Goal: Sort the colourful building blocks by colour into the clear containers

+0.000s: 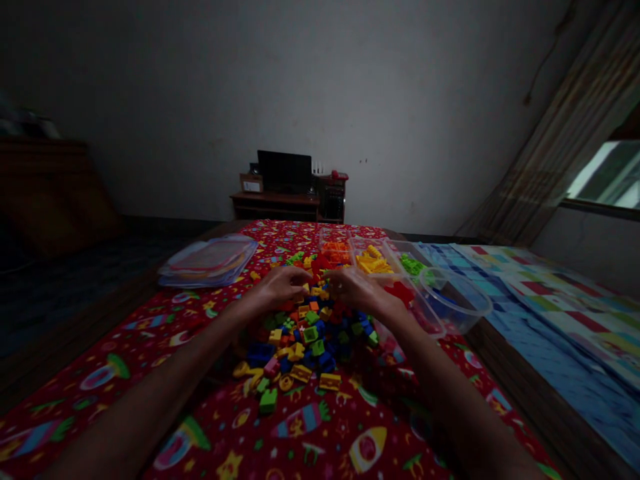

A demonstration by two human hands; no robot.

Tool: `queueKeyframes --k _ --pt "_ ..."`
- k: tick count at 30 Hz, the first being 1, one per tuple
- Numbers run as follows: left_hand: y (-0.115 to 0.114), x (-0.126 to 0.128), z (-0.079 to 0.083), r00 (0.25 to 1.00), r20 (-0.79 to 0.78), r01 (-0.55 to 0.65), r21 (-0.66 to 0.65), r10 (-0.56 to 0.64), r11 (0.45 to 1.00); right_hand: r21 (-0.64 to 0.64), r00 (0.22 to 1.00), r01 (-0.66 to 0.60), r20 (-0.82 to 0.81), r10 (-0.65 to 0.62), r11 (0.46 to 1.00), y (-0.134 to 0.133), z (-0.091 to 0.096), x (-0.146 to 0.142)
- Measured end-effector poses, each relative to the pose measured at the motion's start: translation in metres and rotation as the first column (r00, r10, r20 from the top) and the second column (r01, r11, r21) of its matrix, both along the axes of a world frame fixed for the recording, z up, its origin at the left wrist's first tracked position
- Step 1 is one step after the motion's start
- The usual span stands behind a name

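Note:
A heap of small toy building bricks (311, 333) in yellow, green, blue, orange and red lies on the table. Over the far part of the heap, my left hand (283, 285) reaches in from the left, its fingers bent together. A yellow brick (306, 288) shows by its fingertips; whether it is gripped is unclear. My right hand (354, 288) is just across from it, fingers curled in a pinch that hides whatever is in them. Beside that hand, clear boxes hold orange bricks (336, 251), yellow bricks (373, 260), green bricks (413, 265) and red bricks (400, 291).
A round clear tub (483, 305) with blue pieces stands at the table's right edge. Stacked plastic lids (207, 260) lie at the left on the red patterned tablecloth (200, 427). A bed with a blue checked cover (540, 353) adjoins on the right. A monitor (285, 171) stands by the wall.

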State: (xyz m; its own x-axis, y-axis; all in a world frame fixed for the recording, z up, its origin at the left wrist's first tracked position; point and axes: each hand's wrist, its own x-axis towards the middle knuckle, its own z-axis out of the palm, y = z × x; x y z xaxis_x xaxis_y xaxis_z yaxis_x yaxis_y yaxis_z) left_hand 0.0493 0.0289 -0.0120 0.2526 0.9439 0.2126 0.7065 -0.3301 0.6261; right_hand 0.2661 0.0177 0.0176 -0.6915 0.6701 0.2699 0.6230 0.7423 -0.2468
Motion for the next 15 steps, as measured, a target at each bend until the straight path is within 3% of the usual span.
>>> queueKeyframes --k 5,10,13,15 --pt "-0.003 -0.002 0.004 1.0 -0.004 0.014 0.007 -0.014 1.0 -0.017 0.989 -0.042 0.144 0.044 0.999 -0.005 -0.012 -0.013" --pt "-0.009 0.001 0.011 0.992 -0.125 0.037 0.044 -0.031 0.998 -0.017 0.998 0.023 0.052 -0.022 1.0 -0.005 0.012 0.007" --pt "-0.015 -0.001 0.02 0.969 -0.234 0.094 0.057 -0.079 0.994 -0.044 0.981 0.106 0.169 -0.098 0.993 -0.008 0.024 0.015" --pt "-0.019 -0.005 0.027 0.941 -0.318 0.132 0.023 -0.118 0.991 -0.06 0.961 0.109 0.262 -0.09 0.992 -0.011 0.022 0.013"
